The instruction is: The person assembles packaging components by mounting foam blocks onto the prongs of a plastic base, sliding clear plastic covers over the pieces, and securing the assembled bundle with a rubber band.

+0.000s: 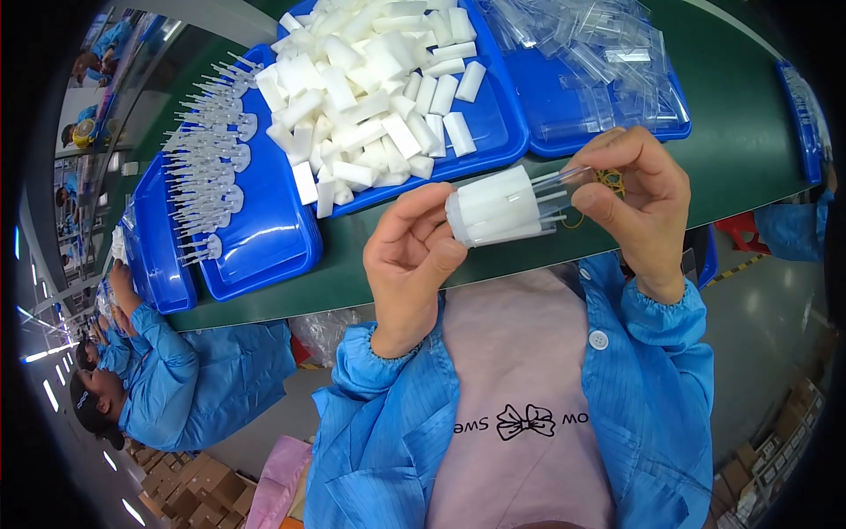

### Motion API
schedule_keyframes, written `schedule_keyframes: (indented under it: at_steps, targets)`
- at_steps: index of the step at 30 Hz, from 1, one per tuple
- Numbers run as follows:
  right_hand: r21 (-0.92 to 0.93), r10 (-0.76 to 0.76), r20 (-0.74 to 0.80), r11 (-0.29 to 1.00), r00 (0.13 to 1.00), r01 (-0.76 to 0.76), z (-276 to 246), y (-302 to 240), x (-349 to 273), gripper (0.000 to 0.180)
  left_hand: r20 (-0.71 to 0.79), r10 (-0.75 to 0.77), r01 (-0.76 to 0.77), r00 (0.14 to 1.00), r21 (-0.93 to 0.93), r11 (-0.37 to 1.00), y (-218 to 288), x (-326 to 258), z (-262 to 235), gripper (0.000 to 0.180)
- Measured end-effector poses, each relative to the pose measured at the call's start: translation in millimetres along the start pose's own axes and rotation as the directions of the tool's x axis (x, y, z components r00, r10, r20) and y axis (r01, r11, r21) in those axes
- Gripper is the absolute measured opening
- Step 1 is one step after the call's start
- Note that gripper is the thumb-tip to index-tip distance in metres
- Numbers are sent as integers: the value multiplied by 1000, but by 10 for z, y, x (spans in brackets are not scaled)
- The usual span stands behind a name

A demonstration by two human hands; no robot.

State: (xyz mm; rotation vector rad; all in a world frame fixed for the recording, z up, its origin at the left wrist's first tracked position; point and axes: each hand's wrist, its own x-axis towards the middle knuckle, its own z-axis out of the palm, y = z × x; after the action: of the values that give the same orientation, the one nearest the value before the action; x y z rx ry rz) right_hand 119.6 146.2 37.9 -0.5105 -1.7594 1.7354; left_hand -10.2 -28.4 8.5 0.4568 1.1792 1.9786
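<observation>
My left hand (412, 251) grips the translucent round base of a cylindrical assembly (498, 207), thumb and fingers closed around it. White rectangular blocks are packed round the assembly, and thin clear prongs stick out of its right end. A clear plastic strip (577, 174) is pinched between the thumb and fingers of my right hand (639, 198), partly hidden by them. It lies against the prongs at the assembly's right end. Thin yellowish rubber bands (611, 182) show at my right hand, some of them behind the fingers. The assembly is held on its side above the near table edge.
Beyond my hands, a blue tray (502, 145) holds heaped white blocks (370, 97). Another blue tray (551, 141) to its right carries clear plastic pieces (608, 66). Pronged translucent parts (207, 167) line a left blue tray (273, 251). A co-worker (176, 379) sits at left.
</observation>
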Motion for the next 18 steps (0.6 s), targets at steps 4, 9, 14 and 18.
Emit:
schedule_keyframes:
  at_steps: [4,9,14,18]
  targets:
    - [-283,-224,85,929,971,240,-59,-21,-5,23,65,213,-222,975,233,947,-48,8,-49,46]
    - [-346,-287,120,885,950,311,-19,-96,-126,26,81,236,-250,968,300,921,3,-39,24,43]
    - [-296,-274,129,907,953,300,44,-119,-168,26,134,234,-267,963,349,898,44,-68,58,42]
    - [-294,-284,116,905,952,306,57,-104,-180,25,154,254,-295,955,392,871,39,-71,66,42]
